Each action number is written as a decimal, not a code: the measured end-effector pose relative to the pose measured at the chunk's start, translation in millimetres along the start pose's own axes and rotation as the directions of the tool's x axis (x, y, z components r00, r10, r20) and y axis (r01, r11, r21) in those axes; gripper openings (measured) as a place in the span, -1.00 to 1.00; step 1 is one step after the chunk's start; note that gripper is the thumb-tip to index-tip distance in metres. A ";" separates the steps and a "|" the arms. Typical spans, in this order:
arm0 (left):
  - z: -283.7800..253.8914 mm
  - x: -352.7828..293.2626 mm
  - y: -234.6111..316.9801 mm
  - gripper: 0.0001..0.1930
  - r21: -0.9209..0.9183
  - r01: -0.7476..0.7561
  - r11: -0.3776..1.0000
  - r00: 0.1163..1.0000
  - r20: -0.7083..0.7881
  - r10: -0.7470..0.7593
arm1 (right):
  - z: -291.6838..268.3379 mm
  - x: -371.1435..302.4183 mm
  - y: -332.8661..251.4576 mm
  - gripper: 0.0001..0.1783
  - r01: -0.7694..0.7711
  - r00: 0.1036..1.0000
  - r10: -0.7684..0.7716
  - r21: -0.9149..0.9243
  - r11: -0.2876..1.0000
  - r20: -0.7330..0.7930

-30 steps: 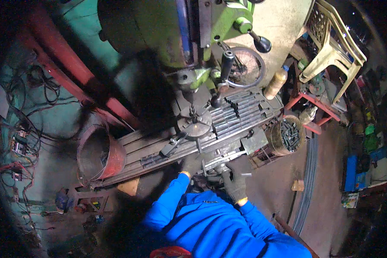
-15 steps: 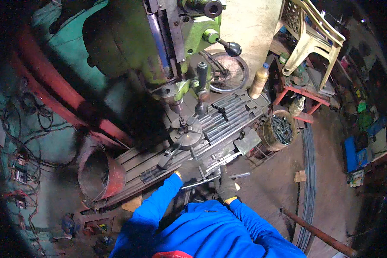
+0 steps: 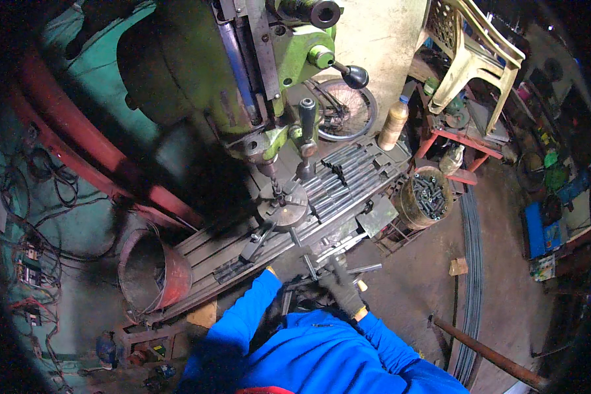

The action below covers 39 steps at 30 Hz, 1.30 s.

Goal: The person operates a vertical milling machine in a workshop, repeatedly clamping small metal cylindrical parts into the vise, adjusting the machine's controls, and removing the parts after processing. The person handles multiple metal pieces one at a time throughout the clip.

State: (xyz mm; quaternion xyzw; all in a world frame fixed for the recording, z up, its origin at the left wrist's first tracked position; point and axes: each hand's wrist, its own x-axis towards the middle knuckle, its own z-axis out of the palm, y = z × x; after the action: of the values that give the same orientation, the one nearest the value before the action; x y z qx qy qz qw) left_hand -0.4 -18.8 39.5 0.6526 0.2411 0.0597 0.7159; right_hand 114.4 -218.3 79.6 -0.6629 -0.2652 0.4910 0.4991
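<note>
One round bin point(image 3: 427, 197) holds dark bolts — right hand point(image 3: 340, 289) grips a crank handle point(image 3: 308, 264) — left hand hidden

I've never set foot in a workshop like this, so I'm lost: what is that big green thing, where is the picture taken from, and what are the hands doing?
The picture comes from a camera worn on the person's head, looking down, so its wide lens bends straight lines near the rim. The blue sleeves at the bottom are the person's own arms.

The big green machine is a drilling or milling machine. Under its spindle sits a round chuck on a long slotted metal table, with a bundle of steel rods beside it.

The right hand, in a dark glove, grips a metal handle at the table's front edge. The left hand reaches to the same edge, but it is too dark to tell what it holds.

Nearby stand a rusty red drum, a tub of bolts and a plastic chair.
</note>
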 end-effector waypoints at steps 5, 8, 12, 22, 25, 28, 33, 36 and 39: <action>-13.9 11.3 -18.9 -0.67 -0.021 0.006 1.000 0.996 0.086 -0.004 | 19.0 29.5 93.6 -0.29 0.287 0.958 -0.265 -0.351 0.891 0.110; -18.2 5.2 -38.4 -0.64 0.065 -0.048 0.997 0.998 0.032 0.045 | 25.4 43.3 69.6 -0.39 -0.066 0.834 0.117 -0.113 0.991 0.540; -9.4 -5.7 -20.1 -0.61 -0.053 -0.074 0.996 0.997 -0.036 0.072 | 13.6 13.4 23.3 -0.42 -0.595 0.762 0.183 0.562 0.575 0.621; 17.3 -15.3 -114.3 -0.57 0.828 0.022 0.560 0.999 -0.034 0.011 | -21.7 21.9 26.2 0.09 -0.534 0.845 0.204 0.794 0.291 0.494; 54.9 -17.5 -22.5 -0.56 0.916 0.044 0.400 0.979 0.040 -0.200 | -30.4 12.1 -13.8 -0.01 -0.492 0.857 0.354 0.799 0.346 0.374; 59.3 -24.3 9.7 -0.57 0.946 0.108 0.305 0.966 -0.027 -0.258 | -61.0 43.5 57.6 -0.29 -0.481 0.866 0.199 0.654 0.584 0.459; 8.9 -18.5 -56.4 -0.63 0.542 0.135 0.829 0.886 0.308 -0.346 | -67.0 61.6 78.7 -0.51 0.442 0.874 -0.267 -0.439 0.782 0.406; 1.4 -17.8 -40.1 -0.63 0.383 -0.140 0.913 0.913 0.406 -0.030 | -57.0 76.7 112.5 -0.48 0.450 0.888 -0.283 -0.560 0.695 0.362; 17.7 -45.5 -26.5 -0.62 0.369 -0.155 0.916 0.975 0.209 0.081 | -39.1 87.4 118.5 -0.45 0.443 0.867 -0.213 -0.500 0.744 0.450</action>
State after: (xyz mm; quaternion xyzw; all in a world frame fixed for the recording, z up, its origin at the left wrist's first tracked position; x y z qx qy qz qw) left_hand -38.8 -56.7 26.7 0.7959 0.1390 -0.0075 0.5892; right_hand 166.7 -203.2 -62.7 -0.6225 -0.6061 0.4008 0.2905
